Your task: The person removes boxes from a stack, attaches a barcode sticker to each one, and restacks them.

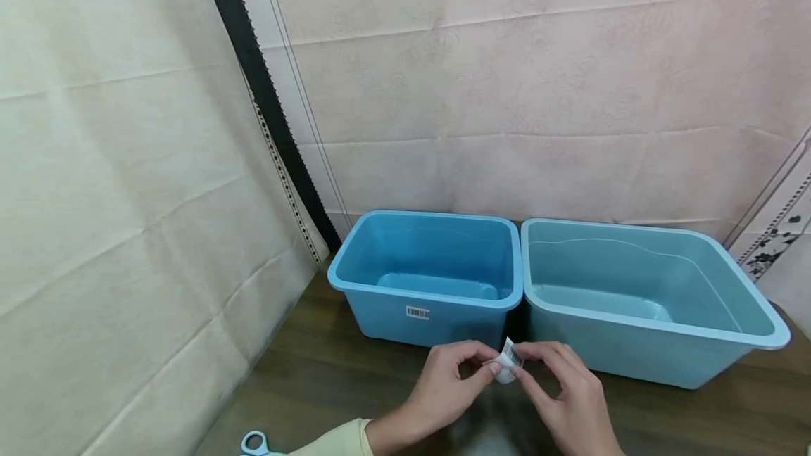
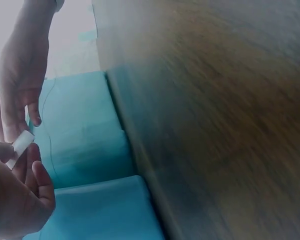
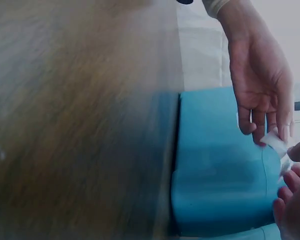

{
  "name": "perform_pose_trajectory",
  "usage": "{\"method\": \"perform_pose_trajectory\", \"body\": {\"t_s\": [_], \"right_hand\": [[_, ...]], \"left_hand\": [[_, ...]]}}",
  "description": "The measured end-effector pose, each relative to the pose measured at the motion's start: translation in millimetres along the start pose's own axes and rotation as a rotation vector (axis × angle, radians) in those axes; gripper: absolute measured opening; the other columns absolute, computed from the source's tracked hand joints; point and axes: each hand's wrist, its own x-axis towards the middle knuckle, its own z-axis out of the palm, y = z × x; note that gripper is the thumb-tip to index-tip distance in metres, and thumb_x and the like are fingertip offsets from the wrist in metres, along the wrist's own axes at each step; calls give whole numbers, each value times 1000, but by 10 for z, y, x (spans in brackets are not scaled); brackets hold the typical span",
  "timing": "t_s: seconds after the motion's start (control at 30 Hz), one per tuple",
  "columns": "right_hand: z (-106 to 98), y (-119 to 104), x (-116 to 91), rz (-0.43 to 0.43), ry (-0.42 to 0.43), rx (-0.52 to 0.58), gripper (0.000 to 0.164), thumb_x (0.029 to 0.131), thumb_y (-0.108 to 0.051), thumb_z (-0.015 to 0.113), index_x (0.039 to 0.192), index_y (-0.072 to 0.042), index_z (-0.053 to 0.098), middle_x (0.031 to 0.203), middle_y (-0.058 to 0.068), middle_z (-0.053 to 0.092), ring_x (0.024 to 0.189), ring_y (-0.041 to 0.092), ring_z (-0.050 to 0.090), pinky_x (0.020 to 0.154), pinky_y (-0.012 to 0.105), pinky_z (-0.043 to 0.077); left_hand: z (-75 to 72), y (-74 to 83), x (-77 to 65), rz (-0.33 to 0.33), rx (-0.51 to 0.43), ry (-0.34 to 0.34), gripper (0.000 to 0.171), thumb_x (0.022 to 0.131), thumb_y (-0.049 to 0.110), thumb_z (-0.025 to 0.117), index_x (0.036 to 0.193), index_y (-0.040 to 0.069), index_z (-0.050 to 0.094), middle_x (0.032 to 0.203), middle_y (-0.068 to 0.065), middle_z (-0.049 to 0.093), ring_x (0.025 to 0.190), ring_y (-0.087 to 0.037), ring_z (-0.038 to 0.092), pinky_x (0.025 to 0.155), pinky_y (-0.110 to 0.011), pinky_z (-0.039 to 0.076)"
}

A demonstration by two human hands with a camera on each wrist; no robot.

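Both hands meet over the table in front of two plastic tubs, at a small white barcode sticker (image 1: pixel 507 363). My left hand (image 1: pixel 446 380) pinches its left side between thumb and forefinger. From the other side, the thumb and forefinger of my right hand (image 1: pixel 564 393) pinch the right edge. In the left wrist view the sticker (image 2: pixel 21 147) looks like a narrow white strip between the fingertips. Just behind the hands stand a blue tub (image 1: pixel 424 315), with a barcode label (image 1: pixel 417 312) on its front, and a paler teal tub (image 1: pixel 633 350) to its right.
Scissors with light blue handles (image 1: pixel 255 443) lie at the front left, partly hidden by the left sleeve (image 1: pixel 336 440). Cream cloth (image 1: pixel 538 90) hangs behind the tubs, and another sheet (image 1: pixel 127 231) on the left. The table (image 1: pixel 329 371) has a dark wood surface.
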Motion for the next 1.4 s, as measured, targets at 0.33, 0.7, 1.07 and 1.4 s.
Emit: {"method": "perform_pose_trajectory", "body": {"t_s": [0.33, 0.7, 1.07, 1.4], "right_hand": [[-41, -11, -26, 118, -11, 76, 18, 83, -31, 74, 99, -38, 70, 92, -22, 68, 82, -3, 67, 67, 14, 54], [-49, -41, 3, 182, -30, 137, 13, 81, -34, 74, 94, -39, 71, 87, -21, 69, 75, -1, 64, 63, 18, 54], [-110, -40, 8, 497, -193, 488, 22, 79, -42, 75, 93, -24, 75, 93, -4, 75, 86, 14, 70, 75, 25, 58], [-201, 57, 42, 627, -190, 375, 36, 77, -51, 74, 99, -22, 75, 96, -1, 74, 83, 16, 68, 74, 22, 57]], "left_hand": [[29, -10, 38, 83, 25, -40, 17, 95, 40, 58, 106, 34, 69, 101, 19, 70, 88, 4, 63, 75, -19, 53], [9, -15, 92, 204, 105, -55, 16, 96, 35, 57, 104, 29, 69, 100, 18, 70, 86, 7, 62, 70, -17, 53], [-67, 10, 87, 187, 105, -127, 16, 95, 36, 58, 104, 29, 69, 102, 17, 69, 86, 6, 61, 73, -15, 53], [-126, 3, 46, 102, 119, -130, 16, 92, 41, 61, 101, 31, 69, 92, 17, 70, 76, 4, 60, 62, -18, 52]]}}
